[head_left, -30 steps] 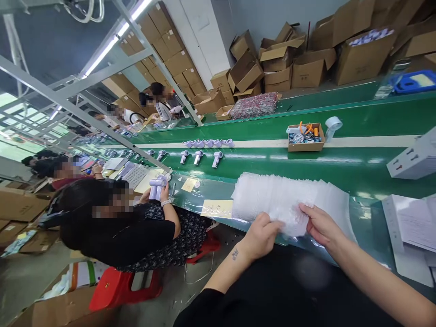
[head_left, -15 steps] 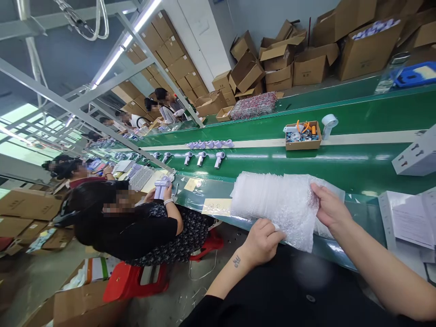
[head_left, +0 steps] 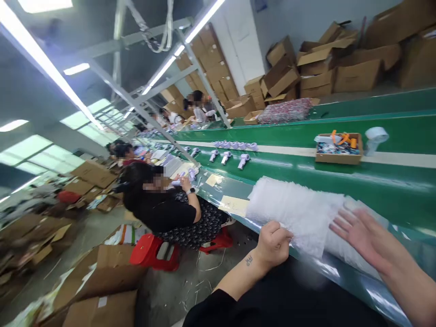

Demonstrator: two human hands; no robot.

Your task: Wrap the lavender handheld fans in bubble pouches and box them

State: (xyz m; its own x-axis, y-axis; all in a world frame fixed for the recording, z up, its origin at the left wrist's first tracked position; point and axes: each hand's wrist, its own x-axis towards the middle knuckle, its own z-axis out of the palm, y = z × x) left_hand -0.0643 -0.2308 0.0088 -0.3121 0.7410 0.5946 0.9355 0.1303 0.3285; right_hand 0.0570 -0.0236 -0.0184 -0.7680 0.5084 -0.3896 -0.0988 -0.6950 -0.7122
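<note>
In the head view, a fanned stack of bubble wrap [head_left: 289, 204] lies along the near edge of the green workbench [head_left: 225, 188], just right of a handwritten yellow paper label [head_left: 233, 205]. The left hand [head_left: 275, 243] is closed, and its fingertips appear to pinch the wrap at its near edge. The right hand [head_left: 366, 234] is open, blurred, fingers spread over the stack's right part; whether the palm touches the wrap, I cannot tell.

The step looks like handling these thin layers by their edges. To do it well, the left pinch should be firm yet light enough not to crush the bubbles, while the right hand is best kept flat, smoothing without dragging the lower layers askew. Since the wrap reaches the bench's near edge, slipping off seems the main risk.
</note>
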